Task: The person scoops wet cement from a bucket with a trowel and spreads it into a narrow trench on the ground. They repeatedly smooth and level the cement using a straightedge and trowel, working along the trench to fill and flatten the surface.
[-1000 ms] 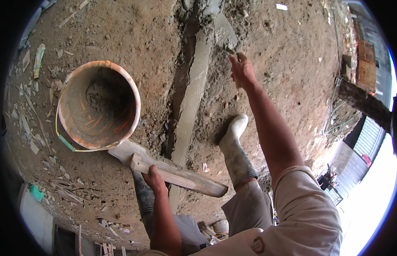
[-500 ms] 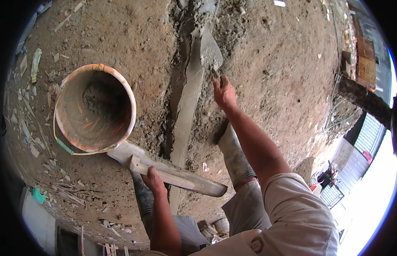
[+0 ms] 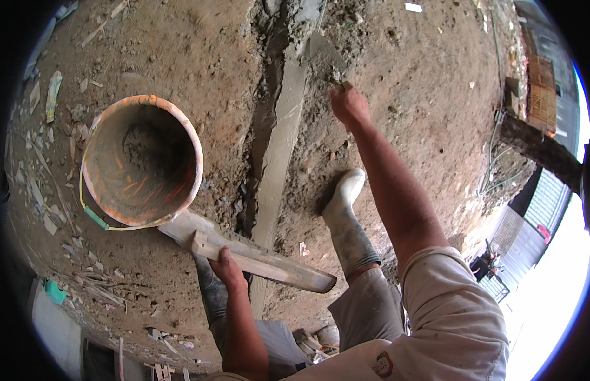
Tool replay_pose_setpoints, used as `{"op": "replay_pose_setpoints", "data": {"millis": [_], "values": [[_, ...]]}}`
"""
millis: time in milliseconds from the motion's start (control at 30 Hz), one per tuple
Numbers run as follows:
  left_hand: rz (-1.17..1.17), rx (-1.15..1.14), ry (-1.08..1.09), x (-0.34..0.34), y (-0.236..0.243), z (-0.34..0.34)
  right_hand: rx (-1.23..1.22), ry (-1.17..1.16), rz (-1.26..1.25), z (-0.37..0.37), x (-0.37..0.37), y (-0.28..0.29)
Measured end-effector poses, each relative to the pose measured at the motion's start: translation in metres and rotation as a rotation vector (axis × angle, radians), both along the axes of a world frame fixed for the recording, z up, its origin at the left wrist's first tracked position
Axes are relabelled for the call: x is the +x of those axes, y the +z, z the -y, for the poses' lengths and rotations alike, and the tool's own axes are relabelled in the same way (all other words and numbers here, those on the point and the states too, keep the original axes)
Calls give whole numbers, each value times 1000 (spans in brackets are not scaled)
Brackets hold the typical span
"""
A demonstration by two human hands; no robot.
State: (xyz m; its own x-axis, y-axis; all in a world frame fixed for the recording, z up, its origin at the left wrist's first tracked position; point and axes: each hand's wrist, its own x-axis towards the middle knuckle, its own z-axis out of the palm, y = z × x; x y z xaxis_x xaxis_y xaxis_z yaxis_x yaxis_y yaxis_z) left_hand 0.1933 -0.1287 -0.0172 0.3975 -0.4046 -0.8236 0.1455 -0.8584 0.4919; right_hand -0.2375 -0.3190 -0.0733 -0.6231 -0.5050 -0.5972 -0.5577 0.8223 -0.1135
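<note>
My right hand is closed round the handle of a pointed trowel, whose mortar-smeared blade lies at the right edge of a grey mortar strip. The strip runs lengthwise through the dirt, smooth on top in its middle stretch and rough at the far end. Lower down, my left hand grips the wooden handle of a long float. That float lies slanted across the strip, its left end close to the bucket's rim. The bucket, orange under a grey coating, has wet mortar inside.
My rubber boots stand on either side of the strip. Debris and stones litter the soil at left. A dark beam, a wooden crate and a thin hose are at the right.
My right hand and the trowel have moved right and slightly away from me, off the strip's smooth top to its edge. The float and my left hand stay nearly where they were.
</note>
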Motion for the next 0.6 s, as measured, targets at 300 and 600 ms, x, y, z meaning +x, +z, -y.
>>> {"op": "replay_pose_setpoints", "data": {"millis": [300, 600], "values": [[-6, 19, 6, -4, 2, 3, 1, 83, -68, 5, 1, 13], [6, 26, 0, 0, 2, 1, -174, 105, 2, -11, 10, 10]]}}
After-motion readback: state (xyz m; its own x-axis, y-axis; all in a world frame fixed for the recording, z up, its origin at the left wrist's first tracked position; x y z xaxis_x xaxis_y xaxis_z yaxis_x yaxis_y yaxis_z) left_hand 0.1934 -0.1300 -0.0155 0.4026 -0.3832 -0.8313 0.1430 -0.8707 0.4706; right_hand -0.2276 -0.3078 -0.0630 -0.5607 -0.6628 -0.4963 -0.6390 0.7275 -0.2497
